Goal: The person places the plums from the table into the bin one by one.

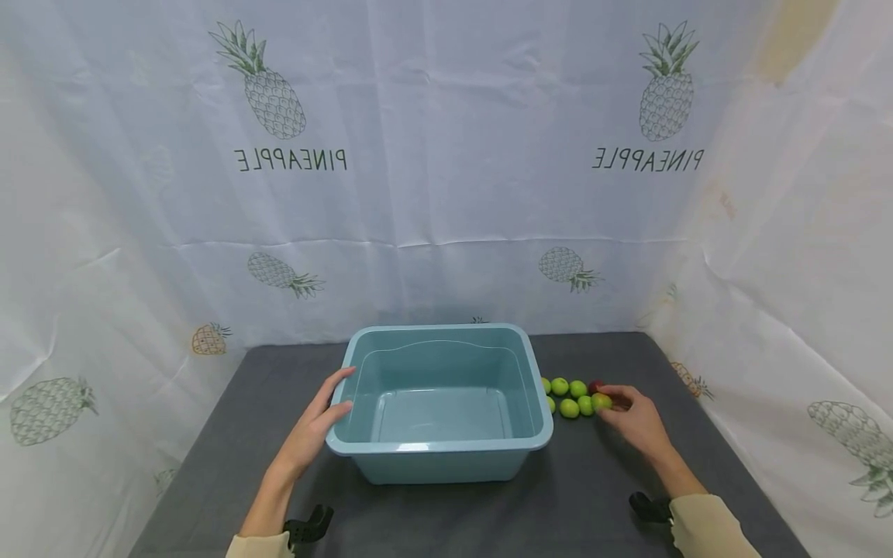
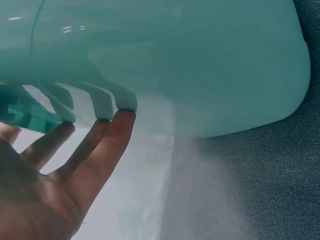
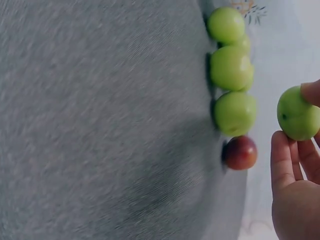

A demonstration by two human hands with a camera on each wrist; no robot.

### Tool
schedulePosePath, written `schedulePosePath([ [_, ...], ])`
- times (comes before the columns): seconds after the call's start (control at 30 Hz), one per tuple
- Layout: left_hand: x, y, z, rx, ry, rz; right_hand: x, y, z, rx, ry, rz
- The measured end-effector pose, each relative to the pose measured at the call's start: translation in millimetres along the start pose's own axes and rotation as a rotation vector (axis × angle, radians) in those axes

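Note:
A light blue plastic tub [image 1: 439,467] stands on the dark table. At its left side, my left hand [image 1: 314,426] holds the rim, thumb and forefinger over the edge. In the left wrist view, several fingertips of the left hand [image 2: 75,175] touch the tub's outer wall [image 2: 200,65]. My right hand [image 1: 636,422] pinches a green plum [image 3: 295,115] between thumb and fingers, raised off the table. Beside it lie more green plums [image 3: 232,67] and one dark red plum [image 3: 241,152]. The tub's wall hides part of the leftmost fruit.
Behind the dark grey table [image 1: 432,515] hangs a white curtain [image 1: 453,194] printed with pineapples, which also runs along both sides. The tub's inside floor [image 1: 442,415] shows nothing on it. Each wrist wears a black band [image 1: 307,527].

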State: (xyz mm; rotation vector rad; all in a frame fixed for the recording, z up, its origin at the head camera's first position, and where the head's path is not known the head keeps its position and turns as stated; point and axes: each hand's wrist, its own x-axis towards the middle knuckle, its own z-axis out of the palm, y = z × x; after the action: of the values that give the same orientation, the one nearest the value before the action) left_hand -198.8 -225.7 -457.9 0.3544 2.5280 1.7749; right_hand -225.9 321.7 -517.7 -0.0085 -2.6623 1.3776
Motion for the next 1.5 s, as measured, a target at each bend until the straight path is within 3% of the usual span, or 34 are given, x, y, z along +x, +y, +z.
schedulePosePath([
  [0.4, -2.5, -0.6, -1.4, -0.021, -0.012, 0.025, -3.1, -32.4, 0.1, 0.058, -0.009, -0.081],
  [0.7, -2.5, -0.5, -1.3, -0.017, -0.005, 0.042, -2.0, -44.4, 2.2, 0.136, -0.034, -0.114],
  [1.5, -1.9, 1.5, 0.8, -0.016, 0.009, 0.047, -4.8, -96.9, 3.4, 0.23, -0.073, -0.225],
])
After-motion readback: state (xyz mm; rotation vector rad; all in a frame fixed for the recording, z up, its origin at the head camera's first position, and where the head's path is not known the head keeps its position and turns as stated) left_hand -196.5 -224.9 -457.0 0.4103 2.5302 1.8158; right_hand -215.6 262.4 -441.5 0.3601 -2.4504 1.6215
